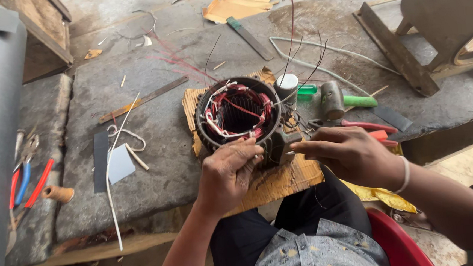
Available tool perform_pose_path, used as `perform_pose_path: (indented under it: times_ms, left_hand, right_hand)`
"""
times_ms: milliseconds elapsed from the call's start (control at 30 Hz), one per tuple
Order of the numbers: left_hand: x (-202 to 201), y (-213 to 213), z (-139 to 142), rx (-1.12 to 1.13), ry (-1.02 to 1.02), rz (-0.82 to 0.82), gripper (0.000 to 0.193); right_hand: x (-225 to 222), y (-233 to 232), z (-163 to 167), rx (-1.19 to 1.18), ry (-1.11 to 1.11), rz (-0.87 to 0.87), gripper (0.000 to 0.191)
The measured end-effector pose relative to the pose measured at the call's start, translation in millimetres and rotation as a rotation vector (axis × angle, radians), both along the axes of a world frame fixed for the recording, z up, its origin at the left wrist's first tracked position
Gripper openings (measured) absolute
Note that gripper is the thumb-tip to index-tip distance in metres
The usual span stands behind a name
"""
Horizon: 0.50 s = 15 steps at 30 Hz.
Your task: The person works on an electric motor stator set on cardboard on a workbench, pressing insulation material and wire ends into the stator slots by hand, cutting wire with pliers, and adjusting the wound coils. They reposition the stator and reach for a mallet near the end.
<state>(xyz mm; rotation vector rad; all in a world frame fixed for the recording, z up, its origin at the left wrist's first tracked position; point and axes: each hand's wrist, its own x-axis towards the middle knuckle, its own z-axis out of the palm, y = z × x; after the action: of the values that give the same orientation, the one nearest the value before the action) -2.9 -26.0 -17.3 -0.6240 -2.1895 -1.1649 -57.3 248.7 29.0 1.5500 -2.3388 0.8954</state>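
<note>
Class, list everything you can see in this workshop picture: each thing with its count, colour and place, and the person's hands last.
Motor stator: one, dark with red and white windings, centre, on cardboard.
Cardboard sheet: one, brown, under stator.
Mallet: one, grey head, green handle, right of stator.
Pliers: two, red and blue handles, far left.
Hacksaw blade: one, rusty, left of stator.
White tubing: one, left.
Left hand: on stator's near rim.
Right hand: beside stator.

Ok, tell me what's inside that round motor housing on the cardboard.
Inside the motor housing sit red and white wire windings around its slotted inner wall. The left hand covers the near rim, so what lies there is hidden.
</note>
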Motion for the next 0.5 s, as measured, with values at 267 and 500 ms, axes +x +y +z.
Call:
perform_pose_path:
  times_ms: [267, 500]
  left_hand:
    - [4, 5, 8, -0.054, -0.005, 0.006, 0.02]
    - [2, 6, 9, -0.109, -0.021, 0.036, 0.035]
  right_hand:
    - [12, -38, 1, -0.049, -0.19, -0.028, 0.043]
    - [13, -51, -6, -0.137, -0.207, -0.012, 0.035]
